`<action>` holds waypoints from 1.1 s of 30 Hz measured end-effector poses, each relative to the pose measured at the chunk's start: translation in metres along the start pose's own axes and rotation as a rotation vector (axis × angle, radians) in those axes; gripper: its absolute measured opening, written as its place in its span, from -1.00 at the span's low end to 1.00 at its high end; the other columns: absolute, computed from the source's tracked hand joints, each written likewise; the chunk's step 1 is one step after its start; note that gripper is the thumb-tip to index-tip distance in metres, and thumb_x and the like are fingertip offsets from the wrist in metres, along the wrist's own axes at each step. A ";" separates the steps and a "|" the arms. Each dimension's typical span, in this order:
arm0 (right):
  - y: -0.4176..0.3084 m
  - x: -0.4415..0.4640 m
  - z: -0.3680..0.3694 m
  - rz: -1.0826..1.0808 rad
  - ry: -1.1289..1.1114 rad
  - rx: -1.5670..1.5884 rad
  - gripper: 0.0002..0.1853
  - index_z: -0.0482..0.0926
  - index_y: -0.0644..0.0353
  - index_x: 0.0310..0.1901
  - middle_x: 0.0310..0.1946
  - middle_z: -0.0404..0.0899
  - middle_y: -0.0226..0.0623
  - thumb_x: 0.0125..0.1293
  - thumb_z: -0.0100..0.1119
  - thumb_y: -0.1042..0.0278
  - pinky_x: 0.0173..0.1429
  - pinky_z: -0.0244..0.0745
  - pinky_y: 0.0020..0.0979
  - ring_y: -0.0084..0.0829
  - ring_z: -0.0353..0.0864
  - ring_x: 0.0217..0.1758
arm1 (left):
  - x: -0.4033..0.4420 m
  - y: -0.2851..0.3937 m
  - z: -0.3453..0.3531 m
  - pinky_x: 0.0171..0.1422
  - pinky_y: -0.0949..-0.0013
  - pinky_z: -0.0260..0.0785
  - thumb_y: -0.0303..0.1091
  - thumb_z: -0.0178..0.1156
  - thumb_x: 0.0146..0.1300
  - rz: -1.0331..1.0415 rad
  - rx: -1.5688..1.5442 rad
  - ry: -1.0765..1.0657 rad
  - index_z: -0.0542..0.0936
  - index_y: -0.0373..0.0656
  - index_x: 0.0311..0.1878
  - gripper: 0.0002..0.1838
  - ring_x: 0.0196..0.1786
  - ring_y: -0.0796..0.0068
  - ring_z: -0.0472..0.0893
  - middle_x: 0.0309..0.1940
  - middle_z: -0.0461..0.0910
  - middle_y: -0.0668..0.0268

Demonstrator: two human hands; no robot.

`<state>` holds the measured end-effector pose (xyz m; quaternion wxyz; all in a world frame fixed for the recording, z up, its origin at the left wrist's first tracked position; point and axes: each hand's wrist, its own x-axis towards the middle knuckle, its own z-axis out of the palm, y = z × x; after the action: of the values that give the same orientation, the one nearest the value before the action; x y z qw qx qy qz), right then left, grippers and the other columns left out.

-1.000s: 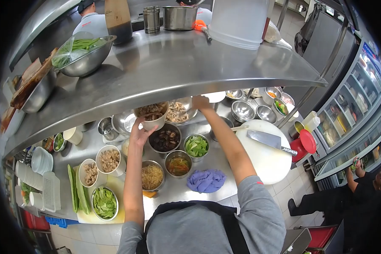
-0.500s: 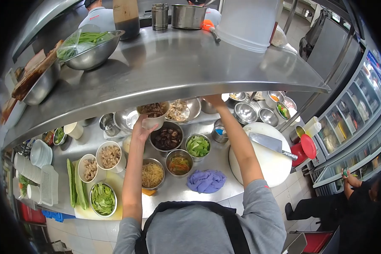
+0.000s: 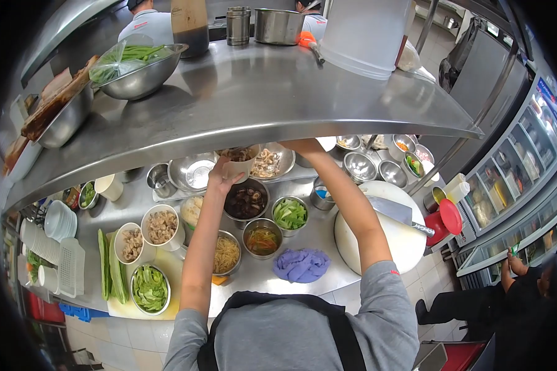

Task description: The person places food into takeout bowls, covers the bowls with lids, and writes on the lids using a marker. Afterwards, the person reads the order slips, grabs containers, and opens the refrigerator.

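My left hand [image 3: 221, 175] is wrapped round a white tub [image 3: 241, 167] with dark brown pieces of food in it, just under the shelf edge. Beside the tub is a steel bowl of pale brown sliced pieces [image 3: 267, 163]. My right hand [image 3: 299, 146] reaches beneath the shelf; its fingers are hidden there. Nearer me stand a bowl of dark mushrooms [image 3: 246, 204], a pot of chopped green leaves [image 3: 290, 214], a pot of thin vegetable strips in liquid [image 3: 262, 240] and a bowl of yellowish shreds [image 3: 226, 255].
A steel shelf [image 3: 241, 93] overhangs the counter. To the right, a cleaver [image 3: 390, 210] lies on a round white chopping board [image 3: 377, 247]. A purple cloth [image 3: 301, 265] is in front. Two tubs of cooked meat [image 3: 162, 227] stand left. Another person [image 3: 513, 290] is by the fridge.
My left hand has moved right with the tub, nearer the bowl of sliced pieces. My right hand has shifted left under the shelf, its fingers still out of sight.
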<state>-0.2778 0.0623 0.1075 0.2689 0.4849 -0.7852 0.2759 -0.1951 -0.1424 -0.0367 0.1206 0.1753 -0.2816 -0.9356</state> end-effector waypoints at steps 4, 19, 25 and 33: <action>0.040 -0.009 0.007 -0.107 0.314 0.050 -0.69 0.51 0.22 -0.13 -0.21 0.53 -0.10 0.09 0.13 0.28 0.01 0.36 -0.22 -0.14 0.49 -0.13 | -0.013 0.009 -0.006 0.19 -0.18 0.22 -0.38 0.12 0.08 0.007 -0.061 0.032 0.37 -0.11 -0.07 -0.69 0.15 0.07 0.30 0.04 0.31 0.16; 0.131 -0.084 0.157 0.516 -0.402 -0.422 -0.86 0.59 0.09 -0.43 -0.46 0.59 -0.20 0.05 0.09 0.27 -0.16 0.50 -0.24 -0.20 0.59 -0.26 | -0.208 0.013 -0.038 0.20 -0.12 0.28 -0.43 0.09 0.05 -0.029 -0.021 -0.111 0.04 -0.17 0.25 -0.32 0.26 -0.01 0.16 0.21 0.09 0.05; 0.128 -0.070 0.112 0.474 -0.316 -0.275 -0.87 0.59 0.13 -0.42 -0.43 0.59 -0.13 0.02 0.07 0.34 -0.26 0.53 -0.21 -0.17 0.62 -0.33 | -0.281 -0.011 -0.067 0.20 -0.15 0.26 -0.38 0.01 0.07 -0.029 0.005 -0.008 -0.04 -0.26 0.28 -0.29 0.25 -0.09 0.21 0.25 0.08 -0.02; 0.046 -0.013 0.059 -0.090 0.167 -0.376 -0.80 0.58 0.17 -0.32 -0.38 0.55 -0.12 -0.03 0.14 0.34 -0.22 0.38 -0.18 -0.12 0.53 -0.30 | -0.319 -0.053 -0.065 0.18 -0.12 0.27 -0.51 0.04 0.03 -0.106 -0.072 0.055 0.06 -0.15 0.26 -0.32 0.19 0.09 0.33 0.19 0.21 0.10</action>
<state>-0.3236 0.0466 0.0492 0.4309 0.4361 -0.7753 0.1516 0.1138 -0.0273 -0.0349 0.0848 0.2114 -0.2345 -0.9451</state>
